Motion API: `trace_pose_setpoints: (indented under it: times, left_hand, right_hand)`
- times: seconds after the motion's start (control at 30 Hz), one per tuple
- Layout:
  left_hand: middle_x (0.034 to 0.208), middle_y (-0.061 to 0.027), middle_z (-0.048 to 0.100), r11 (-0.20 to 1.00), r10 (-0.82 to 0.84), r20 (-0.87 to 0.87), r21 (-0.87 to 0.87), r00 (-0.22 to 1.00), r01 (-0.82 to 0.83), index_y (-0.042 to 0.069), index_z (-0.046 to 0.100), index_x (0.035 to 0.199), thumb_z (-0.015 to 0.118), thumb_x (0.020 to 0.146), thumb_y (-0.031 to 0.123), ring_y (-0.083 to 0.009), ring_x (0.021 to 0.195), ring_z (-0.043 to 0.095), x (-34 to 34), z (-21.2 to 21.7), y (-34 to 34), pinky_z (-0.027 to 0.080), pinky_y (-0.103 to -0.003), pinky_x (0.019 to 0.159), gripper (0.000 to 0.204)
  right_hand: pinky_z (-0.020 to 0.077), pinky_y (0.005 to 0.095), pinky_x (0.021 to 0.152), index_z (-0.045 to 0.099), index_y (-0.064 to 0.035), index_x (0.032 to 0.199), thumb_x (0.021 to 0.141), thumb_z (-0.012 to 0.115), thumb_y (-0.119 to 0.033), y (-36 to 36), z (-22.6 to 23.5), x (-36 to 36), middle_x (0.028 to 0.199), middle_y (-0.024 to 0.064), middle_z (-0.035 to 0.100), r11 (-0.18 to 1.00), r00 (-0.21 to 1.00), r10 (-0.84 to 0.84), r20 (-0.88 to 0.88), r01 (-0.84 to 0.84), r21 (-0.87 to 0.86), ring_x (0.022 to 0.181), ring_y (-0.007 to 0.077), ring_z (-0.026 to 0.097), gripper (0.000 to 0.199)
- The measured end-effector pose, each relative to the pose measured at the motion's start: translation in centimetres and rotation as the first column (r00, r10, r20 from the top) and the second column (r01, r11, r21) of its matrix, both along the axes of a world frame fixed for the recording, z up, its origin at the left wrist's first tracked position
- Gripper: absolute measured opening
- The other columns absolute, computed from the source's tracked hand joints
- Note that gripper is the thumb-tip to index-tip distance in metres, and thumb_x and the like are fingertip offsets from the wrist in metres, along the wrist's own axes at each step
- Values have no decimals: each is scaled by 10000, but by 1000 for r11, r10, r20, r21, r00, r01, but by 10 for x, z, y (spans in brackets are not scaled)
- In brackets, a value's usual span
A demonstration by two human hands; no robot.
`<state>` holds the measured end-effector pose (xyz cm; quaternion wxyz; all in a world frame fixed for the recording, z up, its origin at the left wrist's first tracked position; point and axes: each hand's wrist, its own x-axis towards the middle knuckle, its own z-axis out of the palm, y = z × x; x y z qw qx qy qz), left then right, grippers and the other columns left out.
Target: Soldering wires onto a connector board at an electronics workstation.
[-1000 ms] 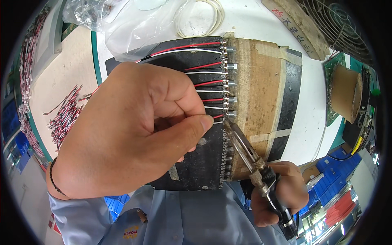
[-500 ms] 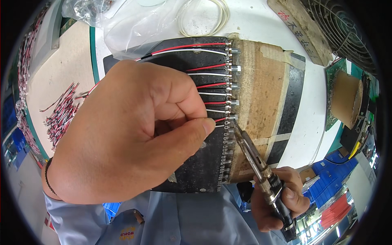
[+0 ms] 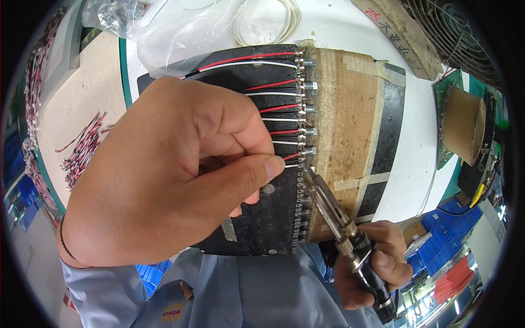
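Observation:
My left hand [image 3: 175, 175] fills the middle of the view, its thumb and fingers pinched on a thin red and white wire pair [image 3: 290, 159] whose ends lie at a row of small metal terminals [image 3: 302, 131] on a black fixture board [image 3: 262, 218]. Several more red and white wires [image 3: 257, 60] lie side by side across the board above. My right hand [image 3: 372, 262], low at the right, grips a soldering iron [image 3: 339, 218] like a pen. Its tip [image 3: 307, 172] sits at the terminal where the held wire ends. A brown worn strip [image 3: 344, 115] runs beside the terminals.
Bundles of red and white wires [image 3: 82, 147] lie on the beige surface at left. Clear plastic bags [image 3: 164, 27] and a white cable coil [image 3: 268, 22] lie at the back. A fan grille [image 3: 459, 33] and a brown roll [image 3: 465, 126] stand at right, blue bins [image 3: 448, 240] below.
The iron's tip has moved up a little along the terminal row to the held wire's end. My left hand has kept its pinch and barely shifted.

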<state>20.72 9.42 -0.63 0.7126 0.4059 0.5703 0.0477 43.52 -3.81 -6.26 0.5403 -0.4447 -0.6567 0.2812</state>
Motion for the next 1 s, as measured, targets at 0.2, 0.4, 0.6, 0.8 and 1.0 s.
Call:
trace_pose_setpoints:
  times: [0.2, 0.4, 0.6, 0.8, 1.0]
  left_hand:
    - [684, -89, 665, 1000, 5, -10, -8, 1000, -5, -38, 623, 822, 664, 892, 13, -90, 572, 631, 1, -1, -1, 496, -203, 511, 96]
    - [684, -87, 664, 999, -34, -44, -20, 998, 33, -37, 622, 818, 667, 894, 16, -86, 575, 631, 0, 0, 0, 502, -202, 514, 103]
    - [682, -88, 662, 999, -29, -33, 17, 999, 30, -36, 623, 811, 668, 893, 18, -86, 576, 630, 0, -1, -2, 502, -202, 512, 108]
    - [678, -89, 659, 999, -15, -10, 31, 1000, 15, -37, 622, 806, 670, 890, 20, -89, 577, 631, 0, -2, -4, 503, -205, 508, 113]
    - [681, -87, 660, 997, -32, -34, 68, 999, 34, -34, 622, 808, 665, 894, 22, -88, 578, 629, 1, -2, -6, 500, -205, 511, 111]
  right_hand:
    - [383, 341, 462, 535, 9, 1080, 917, 579, -457, 5, -2, 5, 581, 99, 555, 997, 997, 76, 29, -77, 19, 479, 228, 549, 496]
    - [404, 340, 475, 530, 14, 1095, 917, 579, -446, 4, -1, 2, 582, 110, 571, 999, 999, 29, 33, -29, 23, 487, 224, 554, 496]
    - [388, 337, 474, 529, 6, 1109, 923, 564, -464, 4, -1, 4, 592, 123, 581, 998, 997, 66, 39, -66, -11, 487, 232, 544, 507]
    - [390, 354, 509, 531, -5, 1121, 929, 551, -496, -2, -1, 0, 650, 178, 595, 1000, 1000, -27, 6, 27, -4, 523, 242, 544, 528]
    - [383, 361, 517, 537, -13, 1136, 929, 551, -509, -4, 2, 0, 671, 180, 596, 999, 999, -38, 29, 38, -12, 537, 244, 537, 537]
